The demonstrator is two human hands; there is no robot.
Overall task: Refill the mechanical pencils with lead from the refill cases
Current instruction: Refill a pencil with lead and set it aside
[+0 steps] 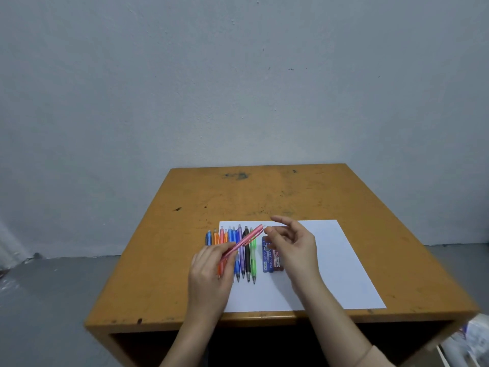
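A grey floor (53,287) and a pale grey wall (238,75) lie behind a worn orange-brown wooden table (264,192). The view looks down from the person's head.

At the left edge of a white sheet of paper (330,260) lies a row of mechanical pencils (239,234), side by side with their tips pointing toward the person. From the left they run blue, orange, red, orange, blue, blue and purple, then a black pencil (247,258) and a green pencil (253,260).

The left hand (209,268) is above the near end of this row, with its fingers curled around the lower part of a pink pencil (246,241). The pencil is lifted off the table and slants up and to the right across the row.

Just right of the green pencil, a blue refill case (266,256) lies flat on the paper, printed "PENCIL LEAD". A red refill case (276,260) touches its right side and is partly hidden by the right hand (293,247).

The right hand hovers above both cases. Its forefinger is raised, its other fingers are loosely bent and apart, and its thumb tip is just beside the pink pencil's upper end. Whether the thumb and a finger pinch anything small cannot be told. A beige sleeve (375,356) covers that forearm near the bottom edge.
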